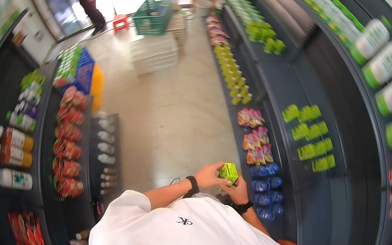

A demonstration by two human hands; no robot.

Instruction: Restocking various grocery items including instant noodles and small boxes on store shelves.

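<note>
A small green carton point(228, 172) is held between both hands in front of my body, near the right-hand shelves. My left hand point(208, 176) grips its left side, fingers over the top edge. My right hand point(237, 189) has hold of it from below and the right. Both wrists wear black bands. To the right, similar green cartons point(311, 128) lie in several short rows on a dark shelf. Nearer to my hands, on a lower shelf, are pink packets point(256, 139) and blue-wrapped packs point(267, 190).
Dark shelving with bottles and red packs lines both sides of the aisle. White crates point(154, 53) and a green plastic basket point(153, 17) stand ahead, beside a red stool point(120, 23). A person point(93, 9) stands by the glass doors. Blue and yellow crates point(86, 72) adjoin the left shelves.
</note>
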